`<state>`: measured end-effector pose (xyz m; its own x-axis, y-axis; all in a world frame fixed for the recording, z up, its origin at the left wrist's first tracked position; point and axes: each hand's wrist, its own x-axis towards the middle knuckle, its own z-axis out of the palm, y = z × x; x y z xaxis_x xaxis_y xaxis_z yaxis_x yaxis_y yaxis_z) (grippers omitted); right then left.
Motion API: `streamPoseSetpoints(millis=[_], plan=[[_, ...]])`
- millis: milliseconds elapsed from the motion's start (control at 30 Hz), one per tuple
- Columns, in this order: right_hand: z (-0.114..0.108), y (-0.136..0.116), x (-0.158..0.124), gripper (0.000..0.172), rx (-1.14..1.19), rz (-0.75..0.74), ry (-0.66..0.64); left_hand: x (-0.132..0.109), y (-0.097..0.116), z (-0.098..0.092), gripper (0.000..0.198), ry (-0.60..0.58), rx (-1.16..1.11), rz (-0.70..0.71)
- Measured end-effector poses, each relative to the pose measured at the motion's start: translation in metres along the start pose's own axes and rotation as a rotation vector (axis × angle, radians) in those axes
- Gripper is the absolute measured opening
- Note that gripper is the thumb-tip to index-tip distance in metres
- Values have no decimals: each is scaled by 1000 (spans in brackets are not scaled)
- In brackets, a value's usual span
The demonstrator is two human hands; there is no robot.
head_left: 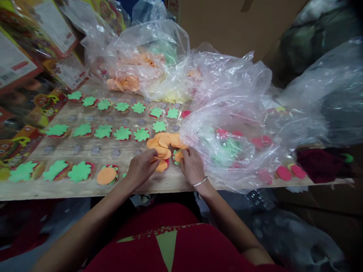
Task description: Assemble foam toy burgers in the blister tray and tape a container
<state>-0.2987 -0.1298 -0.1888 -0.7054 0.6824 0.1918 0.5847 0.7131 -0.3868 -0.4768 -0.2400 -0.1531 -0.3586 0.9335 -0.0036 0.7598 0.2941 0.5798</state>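
Observation:
My left hand [143,166] is closed in a pinch on an orange felt disc [161,165] at the near edge of the wooden board [85,189]. My right hand [193,166], with a thin bracelet on its wrist, pinches another orange disc [178,155] lying on a green and red stack. Just beyond both hands lies a loose pile of orange discs [164,141]. Rows of green leaf-shaped felt pieces [103,131] on red and brown stacks cover the board to the left. One stack [107,175] near my left hand is topped with an orange disc.
A large clear plastic bag [232,113] with green and pink felt pieces lies right of my hands. Another bag [147,64] with orange and yellow pieces stands behind the board. Printed toy cartons [25,56] are piled at the left. Pink discs [283,173] lie at the right edge.

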Motion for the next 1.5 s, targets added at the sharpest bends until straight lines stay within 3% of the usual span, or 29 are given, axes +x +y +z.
streamPoseSetpoints(millis=[67,167,267,467,633,700,767,900,1000,1100,1233,1367,1433,1500], plan=[[-2,-8,-2,21,-32,-64,41,0,-3,-4,20,62,-368,-164],[2,-19,2,20,13,-197,33,-2,-5,-6,35,-44,-896,-431],[11,-22,16,22,61,-305,-23,-9,-5,-5,45,-89,-1192,-610],[13,-25,45,13,97,-267,-59,-25,-14,-4,43,8,-1181,-676],[13,-31,34,23,93,-575,-248,-26,-25,-7,52,119,-1185,-684],[14,-32,28,15,110,-581,-270,-25,-26,-10,52,102,-1176,-661],[13,-33,26,9,182,-480,-230,-26,-25,-10,50,71,-1111,-612],[6,-43,28,14,369,-289,2,-28,-17,-5,41,0,-1041,-621],[4,-54,30,14,453,-465,-31,-26,-10,-2,35,-114,-1281,-666],[-5,-55,27,14,491,-524,-74,-22,-12,-6,26,-46,-1396,-701],[-44,-22,22,15,465,-266,147,-20,-28,-22,34,80,-1094,-622],[-94,47,24,16,149,-18,423,-15,-28,-26,28,42,-367,-264],[-115,83,25,18,-86,106,457,-8,-17,-18,20,15,-15,-72],[-131,112,22,27,-270,239,477,-1,-5,-5,25,-16,246,40]])
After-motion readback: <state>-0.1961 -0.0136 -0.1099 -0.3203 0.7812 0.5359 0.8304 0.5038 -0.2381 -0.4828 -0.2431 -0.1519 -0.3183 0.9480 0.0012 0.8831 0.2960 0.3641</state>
